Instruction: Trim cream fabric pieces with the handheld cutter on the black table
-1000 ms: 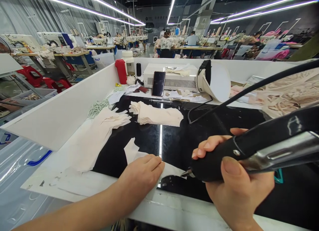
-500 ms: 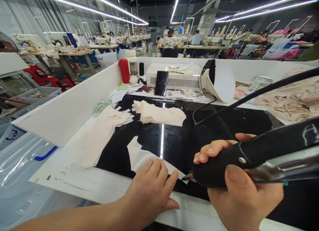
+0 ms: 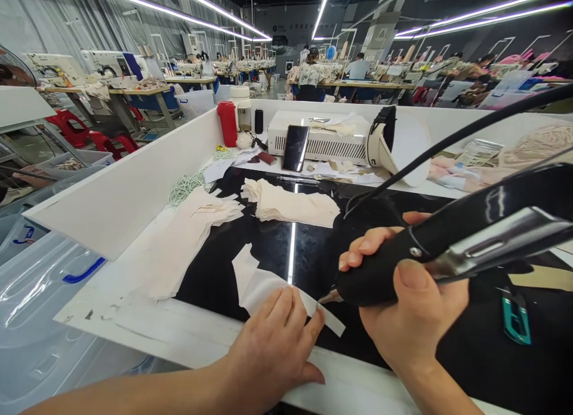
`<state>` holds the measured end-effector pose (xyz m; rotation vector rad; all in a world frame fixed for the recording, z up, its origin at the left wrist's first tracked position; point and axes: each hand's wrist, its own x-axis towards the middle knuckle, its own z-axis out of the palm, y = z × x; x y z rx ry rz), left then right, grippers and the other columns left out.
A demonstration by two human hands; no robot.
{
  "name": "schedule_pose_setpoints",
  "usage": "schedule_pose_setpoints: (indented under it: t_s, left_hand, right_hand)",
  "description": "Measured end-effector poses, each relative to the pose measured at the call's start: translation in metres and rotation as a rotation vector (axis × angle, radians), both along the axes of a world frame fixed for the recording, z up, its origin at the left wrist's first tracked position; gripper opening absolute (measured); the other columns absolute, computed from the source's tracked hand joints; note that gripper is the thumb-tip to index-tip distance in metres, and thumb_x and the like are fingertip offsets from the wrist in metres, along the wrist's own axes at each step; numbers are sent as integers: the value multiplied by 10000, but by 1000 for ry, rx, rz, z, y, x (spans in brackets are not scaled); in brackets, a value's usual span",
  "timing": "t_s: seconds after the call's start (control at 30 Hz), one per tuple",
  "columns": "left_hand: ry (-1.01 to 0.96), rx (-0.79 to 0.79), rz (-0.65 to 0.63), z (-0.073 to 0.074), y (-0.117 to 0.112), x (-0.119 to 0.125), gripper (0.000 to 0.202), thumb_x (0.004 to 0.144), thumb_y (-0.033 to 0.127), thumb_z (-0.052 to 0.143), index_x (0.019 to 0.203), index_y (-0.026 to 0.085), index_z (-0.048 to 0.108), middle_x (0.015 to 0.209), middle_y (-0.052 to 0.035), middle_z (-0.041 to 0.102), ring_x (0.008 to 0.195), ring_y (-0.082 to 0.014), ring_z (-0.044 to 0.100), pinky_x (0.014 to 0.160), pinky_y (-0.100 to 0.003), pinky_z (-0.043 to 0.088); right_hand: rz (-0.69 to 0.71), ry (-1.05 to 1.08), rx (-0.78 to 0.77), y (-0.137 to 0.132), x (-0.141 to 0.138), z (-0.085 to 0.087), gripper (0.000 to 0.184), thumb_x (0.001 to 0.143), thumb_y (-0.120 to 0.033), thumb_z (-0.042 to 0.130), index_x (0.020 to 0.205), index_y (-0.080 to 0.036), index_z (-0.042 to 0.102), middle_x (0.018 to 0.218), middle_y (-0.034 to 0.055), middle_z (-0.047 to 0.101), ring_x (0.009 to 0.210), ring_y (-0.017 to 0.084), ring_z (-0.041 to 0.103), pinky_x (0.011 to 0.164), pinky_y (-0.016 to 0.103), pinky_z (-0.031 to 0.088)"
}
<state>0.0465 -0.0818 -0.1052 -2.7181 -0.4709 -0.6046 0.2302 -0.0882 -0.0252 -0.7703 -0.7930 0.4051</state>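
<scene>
My right hand (image 3: 412, 310) is wrapped round a black handheld cutting tool (image 3: 452, 242) with a cord running off to the upper right. Its small metal tip (image 3: 329, 296) points left, just above a pale fabric piece (image 3: 264, 283) lying on the black glossy work surface (image 3: 313, 248). My left hand (image 3: 277, 349) lies flat on that piece at the near edge, fingers stretched out and pressing it down. A strip of the fabric (image 3: 329, 321) reaches right from under my fingers, below the tool's tip.
Two stacks of cut pale fabric (image 3: 290, 203) (image 3: 192, 236) lie further back. A white machine box (image 3: 322, 140), phone (image 3: 295, 147), red bottle (image 3: 228, 123) and white cone-shaped lamp (image 3: 398, 146) stand at the back. White walls (image 3: 120, 194) bound the table. Other people work far off.
My left hand slid right along the near edge and spread flat on the fabric. The tool's tip rose and now hovers over the strip. The camera view shifted slightly.
</scene>
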Motion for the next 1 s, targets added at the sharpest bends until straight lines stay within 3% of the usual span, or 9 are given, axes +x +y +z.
schedule_pose_setpoints:
  t_s: [0.23, 0.47, 0.63, 0.87, 1.0]
  left_hand:
    - [3, 12, 8, 6, 0, 2, 1059, 778, 969, 856, 1435, 150, 711, 1286, -183, 844, 1198, -324, 793, 1104, -401, 582]
    - [-40, -14, -17, 2, 1, 3, 1079, 720, 957, 907, 1408, 153, 696, 1277, -179, 840, 1189, -330, 791, 1108, -404, 588]
    - [-68, -60, -46, 4, 5, 1, 1076, 680, 919, 958, 1380, 144, 698, 1263, -184, 827, 1163, -336, 789, 1093, -406, 614]
    - [-74, -280, -154, 21, 20, -18, 729, 982, 644, 910, 1478, 173, 656, 1321, -113, 784, 1204, -302, 774, 1091, -389, 646]
    - [-51, -342, -117, 27, 19, -25, 676, 1004, 584, 906, 1481, 174, 658, 1355, -131, 764, 1201, -309, 773, 1065, -405, 676]
  right_hand:
    - [17, -28, 9, 1, 0, -3, 447, 886, -425, 987, 1212, -289, 714, 803, -58, 753, 607, 159, 700, 569, 288, 653]
    - [70, -30, 28, 11, -5, -6, 501, 881, -498, 981, 1228, -300, 678, 822, -72, 739, 592, 149, 682, 544, 278, 616]
    - [59, -62, -24, 10, -6, -8, 368, 951, -472, 933, 1124, -299, 658, 852, -65, 738, 644, 146, 694, 593, 288, 616]
    - [13, -77, -43, -2, -10, -8, 469, 930, -500, 947, 1239, -313, 648, 857, -66, 733, 660, 160, 690, 616, 322, 612]
    - [-9, -64, -59, -9, -14, -7, 492, 928, -478, 964, 1267, -302, 654, 865, -56, 745, 639, 167, 681, 585, 331, 604]
